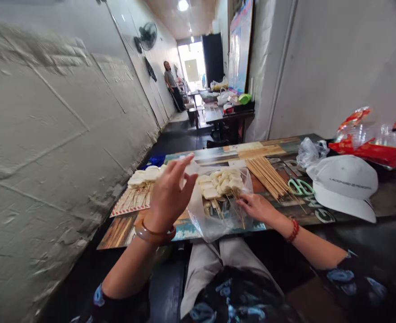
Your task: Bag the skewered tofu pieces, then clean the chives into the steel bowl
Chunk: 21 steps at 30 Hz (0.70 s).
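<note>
My left hand (172, 188) is raised above the table with its thumb and fingers apart and nothing in it. Behind it, skewers of pale white food pieces (144, 177) lie on a red-and-white striped paper (125, 204), partly hidden by the hand. In the middle, more skewered white pieces (221, 183) rest on a clear plastic bag (201, 224), their sticks pointing toward me. My right hand (254, 206) is at the right side of this bag, its fingers closed around the thin stick of a skewer. What the pieces are made of I cannot tell.
Bare wooden sticks (267, 177) lie in a bundle right of the bag, beside green-handled scissors (300, 187). A white cap (345, 181), a crumpled clear bag (310, 152) and a red-and-clear package (369, 139) occupy the right side. Farther back, a person (172, 85) stands by the left wall.
</note>
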Each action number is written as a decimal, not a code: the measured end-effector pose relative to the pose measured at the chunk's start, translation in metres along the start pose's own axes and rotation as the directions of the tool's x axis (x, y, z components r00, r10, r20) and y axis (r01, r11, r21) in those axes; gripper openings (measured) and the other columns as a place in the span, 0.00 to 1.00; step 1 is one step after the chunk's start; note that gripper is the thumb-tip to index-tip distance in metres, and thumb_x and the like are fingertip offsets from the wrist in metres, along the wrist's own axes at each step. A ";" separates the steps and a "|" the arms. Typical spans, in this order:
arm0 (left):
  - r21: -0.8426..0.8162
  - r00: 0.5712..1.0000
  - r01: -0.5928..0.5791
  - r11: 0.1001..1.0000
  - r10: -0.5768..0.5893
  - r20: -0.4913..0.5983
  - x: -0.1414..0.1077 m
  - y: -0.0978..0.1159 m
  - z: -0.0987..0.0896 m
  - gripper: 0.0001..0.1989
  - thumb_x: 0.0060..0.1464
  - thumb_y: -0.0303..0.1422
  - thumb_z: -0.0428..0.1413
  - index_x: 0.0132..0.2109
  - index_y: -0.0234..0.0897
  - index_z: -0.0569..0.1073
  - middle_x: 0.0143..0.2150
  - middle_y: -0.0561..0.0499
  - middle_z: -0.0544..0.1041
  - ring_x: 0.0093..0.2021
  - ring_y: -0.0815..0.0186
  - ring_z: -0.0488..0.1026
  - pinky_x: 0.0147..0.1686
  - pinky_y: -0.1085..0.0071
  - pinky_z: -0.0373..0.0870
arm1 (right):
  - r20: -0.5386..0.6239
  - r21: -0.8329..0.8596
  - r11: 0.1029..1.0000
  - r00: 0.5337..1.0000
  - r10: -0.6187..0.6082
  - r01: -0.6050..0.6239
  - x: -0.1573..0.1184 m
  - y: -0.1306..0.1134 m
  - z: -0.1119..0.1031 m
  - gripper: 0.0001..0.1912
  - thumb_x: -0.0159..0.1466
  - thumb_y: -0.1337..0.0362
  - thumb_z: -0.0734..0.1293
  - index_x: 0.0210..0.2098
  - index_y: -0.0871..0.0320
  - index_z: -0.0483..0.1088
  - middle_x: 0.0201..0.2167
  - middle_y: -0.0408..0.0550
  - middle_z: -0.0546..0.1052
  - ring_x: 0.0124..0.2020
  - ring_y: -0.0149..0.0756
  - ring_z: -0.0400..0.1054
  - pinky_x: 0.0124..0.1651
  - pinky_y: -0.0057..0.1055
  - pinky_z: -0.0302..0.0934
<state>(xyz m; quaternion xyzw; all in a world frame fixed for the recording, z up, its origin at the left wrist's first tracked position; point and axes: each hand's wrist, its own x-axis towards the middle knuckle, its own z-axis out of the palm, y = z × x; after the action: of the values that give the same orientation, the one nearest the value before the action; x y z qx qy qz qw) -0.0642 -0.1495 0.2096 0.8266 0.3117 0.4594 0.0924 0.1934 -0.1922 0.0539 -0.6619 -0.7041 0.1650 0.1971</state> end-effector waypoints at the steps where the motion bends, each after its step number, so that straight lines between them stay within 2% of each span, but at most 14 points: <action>1: 0.137 0.995 -0.060 0.989 0.070 -0.068 -0.003 0.003 0.001 0.19 0.59 0.35 0.58 0.57 0.38 0.72 0.50 0.42 0.75 0.42 0.61 0.75 0.42 0.63 0.75 | -0.022 0.028 1.000 1.000 -0.011 0.012 0.000 0.004 0.002 0.18 0.71 0.56 0.57 0.43 0.59 0.75 0.35 0.54 0.80 0.40 0.44 0.75 0.38 0.31 0.59; 3: 0.261 0.971 -0.172 0.950 0.209 -0.119 -0.009 0.011 0.010 0.19 0.59 0.32 0.57 0.58 0.38 0.72 0.52 0.41 0.73 0.50 0.57 0.72 0.49 0.59 0.73 | -0.054 0.097 0.995 0.998 -0.032 0.037 -0.001 0.012 0.006 0.17 0.70 0.58 0.58 0.45 0.58 0.75 0.35 0.52 0.80 0.39 0.41 0.74 0.39 0.30 0.60; 4: 0.244 0.960 -0.251 0.937 0.273 -0.062 -0.013 0.016 0.018 0.19 0.60 0.31 0.56 0.58 0.39 0.71 0.53 0.41 0.73 0.51 0.57 0.72 0.50 0.60 0.73 | -0.063 0.129 0.990 0.997 -0.043 0.050 -0.001 0.015 0.007 0.16 0.70 0.59 0.58 0.45 0.57 0.75 0.35 0.51 0.80 0.38 0.40 0.74 0.39 0.30 0.60; 5: 0.181 0.941 -0.340 0.923 0.335 0.055 -0.016 0.020 0.029 0.19 0.62 0.29 0.53 0.59 0.39 0.69 0.53 0.42 0.73 0.50 0.59 0.72 0.49 0.62 0.73 | -0.069 0.156 0.986 0.996 -0.051 0.062 0.000 0.016 0.008 0.15 0.69 0.61 0.58 0.44 0.57 0.75 0.34 0.50 0.80 0.37 0.39 0.73 0.39 0.30 0.60; 6: 0.091 0.900 -0.411 0.907 0.387 0.200 -0.020 0.023 0.042 0.19 0.63 0.27 0.51 0.60 0.40 0.68 0.52 0.43 0.73 0.49 0.61 0.73 0.49 0.64 0.74 | -0.073 0.177 0.982 0.996 -0.056 0.068 0.000 0.017 0.009 0.14 0.69 0.62 0.59 0.41 0.57 0.75 0.34 0.50 0.80 0.37 0.39 0.73 0.39 0.30 0.61; 7: -0.016 0.821 -0.454 0.891 0.425 0.380 -0.024 0.024 0.057 0.19 0.64 0.26 0.48 0.60 0.40 0.68 0.53 0.43 0.73 0.49 0.63 0.74 0.47 0.66 0.75 | -0.077 0.193 0.979 0.996 -0.055 0.069 0.000 0.017 0.009 0.14 0.68 0.63 0.58 0.39 0.58 0.75 0.33 0.50 0.80 0.36 0.39 0.73 0.39 0.30 0.61; 8: -0.082 0.739 -0.440 0.894 0.413 0.533 -0.028 0.022 0.073 0.20 0.64 0.25 0.47 0.60 0.40 0.67 0.54 0.43 0.72 0.51 0.63 0.74 0.48 0.67 0.75 | -0.080 0.207 0.976 0.995 -0.051 0.066 0.000 0.016 0.009 0.14 0.68 0.63 0.58 0.38 0.58 0.75 0.32 0.50 0.80 0.35 0.39 0.73 0.39 0.30 0.61; 9: -0.067 0.716 -0.385 0.920 0.344 0.607 -0.031 0.018 0.090 0.20 0.63 0.24 0.46 0.60 0.39 0.66 0.56 0.42 0.71 0.53 0.62 0.73 0.50 0.65 0.75 | -0.085 0.217 0.974 0.996 -0.041 0.058 0.000 0.016 0.010 0.14 0.68 0.63 0.58 0.38 0.58 0.75 0.32 0.50 0.80 0.35 0.39 0.73 0.38 0.30 0.61; 11: 0.021 0.696 -0.283 0.959 0.190 0.693 -0.034 0.003 0.119 0.21 0.61 0.22 0.45 0.59 0.39 0.66 0.60 0.42 0.69 0.55 0.61 0.73 0.53 0.63 0.74 | -0.091 0.235 0.971 0.996 -0.019 0.040 0.000 0.015 0.013 0.15 0.69 0.61 0.57 0.40 0.59 0.74 0.32 0.51 0.80 0.35 0.40 0.74 0.37 0.30 0.60; 13: 0.082 0.667 -0.240 0.967 0.103 0.738 -0.033 -0.015 0.139 0.21 0.61 0.21 0.45 0.59 0.38 0.65 0.57 0.43 0.71 0.54 0.61 0.73 0.53 0.63 0.74 | -0.100 0.251 0.967 0.995 -0.010 0.035 0.002 0.016 0.017 0.14 0.67 0.64 0.57 0.41 0.59 0.74 0.35 0.52 0.80 0.37 0.41 0.75 0.39 0.30 0.61; 16: 0.102 0.650 -0.257 0.961 0.094 0.754 -0.032 -0.034 0.152 0.19 0.60 0.22 0.48 0.58 0.37 0.66 0.54 0.45 0.73 0.53 0.61 0.73 0.53 0.65 0.72 | -0.097 0.287 0.956 0.995 -0.037 0.064 0.005 0.020 0.022 0.15 0.64 0.67 0.57 0.41 0.60 0.74 0.35 0.53 0.80 0.38 0.41 0.75 0.40 0.31 0.61; 21: 0.091 0.647 -0.334 0.938 0.158 0.746 -0.036 -0.042 0.160 0.11 0.65 0.29 0.48 0.52 0.39 0.71 0.49 0.48 0.73 0.49 0.63 0.72 0.50 0.68 0.71 | -0.071 0.289 0.957 0.997 -0.008 0.028 0.001 0.027 0.019 0.16 0.63 0.64 0.58 0.43 0.62 0.74 0.30 0.50 0.79 0.32 0.40 0.74 0.36 0.31 0.61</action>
<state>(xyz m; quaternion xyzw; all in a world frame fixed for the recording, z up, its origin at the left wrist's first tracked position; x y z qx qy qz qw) 0.0343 -0.1167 0.0759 0.9798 0.1822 0.0635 0.0527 0.2073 -0.1889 0.0247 -0.6249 -0.6710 0.2414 0.3178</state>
